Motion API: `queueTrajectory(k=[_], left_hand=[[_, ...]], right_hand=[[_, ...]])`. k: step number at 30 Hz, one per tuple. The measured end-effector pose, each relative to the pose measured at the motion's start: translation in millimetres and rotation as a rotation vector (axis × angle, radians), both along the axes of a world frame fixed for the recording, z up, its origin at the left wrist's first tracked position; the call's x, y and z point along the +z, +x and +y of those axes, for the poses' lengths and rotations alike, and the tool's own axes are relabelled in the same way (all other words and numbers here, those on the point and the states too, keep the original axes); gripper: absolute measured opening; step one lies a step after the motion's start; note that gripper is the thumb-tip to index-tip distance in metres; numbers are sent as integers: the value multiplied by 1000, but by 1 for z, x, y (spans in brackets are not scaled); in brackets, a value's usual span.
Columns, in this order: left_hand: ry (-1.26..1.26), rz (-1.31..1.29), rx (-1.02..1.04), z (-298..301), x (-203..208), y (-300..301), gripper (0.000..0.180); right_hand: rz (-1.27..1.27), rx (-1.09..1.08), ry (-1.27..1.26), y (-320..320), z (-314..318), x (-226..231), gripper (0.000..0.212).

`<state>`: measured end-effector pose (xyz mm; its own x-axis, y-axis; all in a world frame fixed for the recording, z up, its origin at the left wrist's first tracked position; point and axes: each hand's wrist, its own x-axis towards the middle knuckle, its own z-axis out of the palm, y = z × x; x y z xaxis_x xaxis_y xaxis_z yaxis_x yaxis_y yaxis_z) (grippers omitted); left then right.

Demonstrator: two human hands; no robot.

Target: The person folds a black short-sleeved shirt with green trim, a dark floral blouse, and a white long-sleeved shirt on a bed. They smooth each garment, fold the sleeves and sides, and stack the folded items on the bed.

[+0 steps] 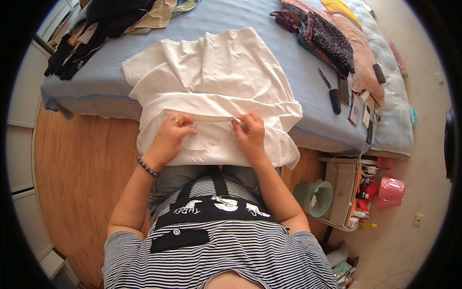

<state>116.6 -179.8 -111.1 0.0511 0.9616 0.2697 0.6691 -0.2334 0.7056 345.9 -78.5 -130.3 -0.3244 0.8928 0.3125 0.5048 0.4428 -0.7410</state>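
A white shirt (pixel 236 62) is spread over the near edge of the bed and down across my lap. Its neckline faces me, with a small label beside my left fingers. My left hand (pixel 169 137), wearing a ring and a dark bead bracelet (pixel 147 166), pinches the left part of the collar. At the collar's right part, my right hand (pixel 250 136) is closed in a pinch on the fabric. Between both hands the collar edge (pixel 207 117) runs nearly straight. Folds ripple through the cloth farther out.
Dark and beige clothes (pixel 110 24) lie at the bed's far left. Folded patterned garments (pixel 327 41) are at the right, near a pen (pixel 324 78) and phones (pixel 356 110). A green basket (pixel 321 198) stands beside a drawer unit (pixel 337 192) below the bed.
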Motion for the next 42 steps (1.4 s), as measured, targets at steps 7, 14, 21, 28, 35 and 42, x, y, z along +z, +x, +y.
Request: queueTrajectory(k=[7,14,21,28,35,42], left_hand=[[11,122,-40,-24,12,-6,26],[49,92,27,-24,17,-1,20],[54,133,133,-11,17,15,14],[146,184,372,-1,25,-14,29],[81,132,702,21,-7,-108,47],[49,269,1010,81,-45,-202,50]], right_hand=[[54,8,22,4,5,11,11],[73,11,8,4,7,9,11],[23,25,23,6,6,14,12],[-55,166,219,20,9,21,11],[-401,597,-556,78,-37,70,15],[-310,564,-609,105,-19,67,24]])
